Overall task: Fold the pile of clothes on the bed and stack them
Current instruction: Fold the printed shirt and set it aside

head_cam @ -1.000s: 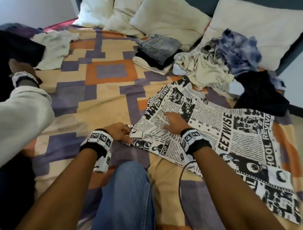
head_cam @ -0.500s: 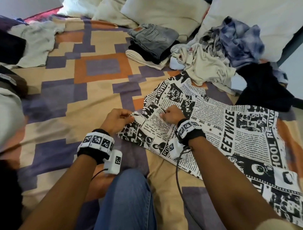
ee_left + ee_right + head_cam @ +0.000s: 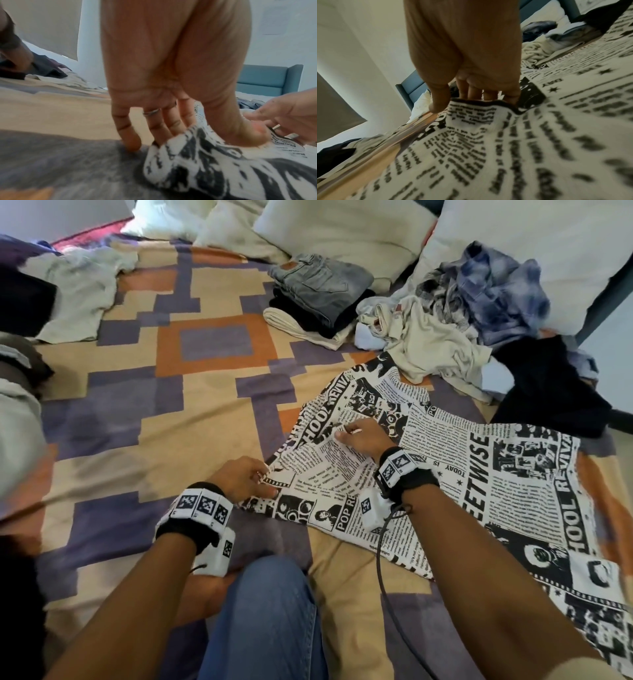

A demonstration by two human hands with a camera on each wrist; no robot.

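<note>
A black-and-white newspaper-print garment (image 3: 496, 494) lies spread on the patterned bedspread (image 3: 137, 412), reaching toward the lower right. My left hand (image 3: 260, 477) pinches its near left corner (image 3: 197, 146) between thumb and fingers. My right hand (image 3: 346, 434) grips a raised fold of the same garment (image 3: 481, 108) a little farther in. A folded stack topped by grey jeans (image 3: 318, 282) sits near the pillows. Beside it lies a loose pile with a cream garment (image 3: 431, 350), a blue tie-dye piece (image 3: 496, 289) and a black one (image 3: 548, 392).
White pillows (image 3: 342, 231) line the head of the bed. A pale green garment (image 3: 82, 292) lies at the far left beside another person's sleeve (image 3: 17, 440). My jeans-clad knee (image 3: 267, 621) is in the foreground. A blue headboard (image 3: 264, 79) stands behind.
My right hand went from lying flat on the print garment to gripping a fold and lifting it farther away. The left hand shifted up along the corner it pinches.
</note>
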